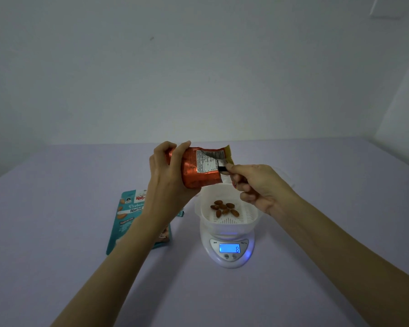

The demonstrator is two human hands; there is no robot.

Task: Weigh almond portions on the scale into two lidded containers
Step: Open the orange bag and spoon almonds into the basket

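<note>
My left hand grips an orange foil almond packet, tipped on its side above the white container. My right hand pinches the packet's torn open end at the right. Several brown almonds lie on the container's ridged floor. The container sits on a white digital scale, whose blue lit display reads 8.
A teal roasted-almond pouch lies flat on the lilac table, left of the scale and partly under my left forearm. Something clear and rounded shows behind my right hand. A pale wall rises behind the table.
</note>
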